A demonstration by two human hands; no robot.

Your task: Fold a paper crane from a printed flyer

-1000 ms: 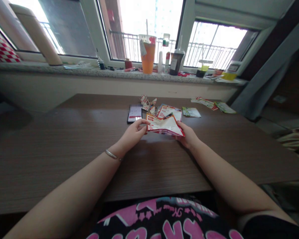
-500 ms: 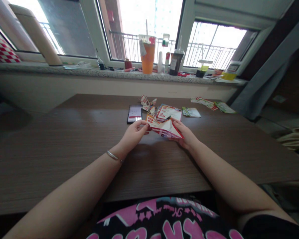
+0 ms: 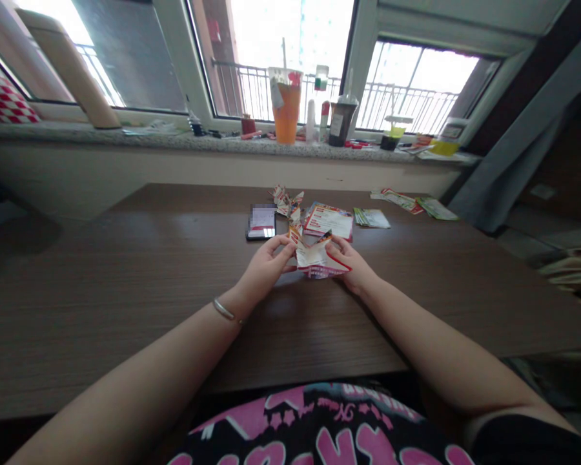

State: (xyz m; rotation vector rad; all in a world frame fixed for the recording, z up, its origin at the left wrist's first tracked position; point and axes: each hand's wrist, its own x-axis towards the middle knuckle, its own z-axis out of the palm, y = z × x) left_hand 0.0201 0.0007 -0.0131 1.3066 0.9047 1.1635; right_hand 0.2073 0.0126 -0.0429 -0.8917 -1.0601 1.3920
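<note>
A red and white printed paper (image 3: pixel 315 258), partly folded, is held just above the brown table (image 3: pixel 126 284) between both hands. My left hand (image 3: pixel 264 268) pinches its left corner, a silver bracelet on the wrist. My right hand (image 3: pixel 349 265) grips the right side, fingers closed on the paper. The paper's two sides are pushed toward each other, so its middle dips into a V.
Behind the hands lie a phone (image 3: pixel 261 221), a folded paper figure (image 3: pixel 287 200), a stack of leaflets (image 3: pixel 328 221) and more leaflets (image 3: pixel 372 218) to the right. The windowsill (image 3: pixel 213 143) carries an orange cup (image 3: pixel 286 106), a dark cup and small bottles.
The hands have come closer together. The paper, spread wide a second ago, is now squeezed into a narrower, folded shape.
</note>
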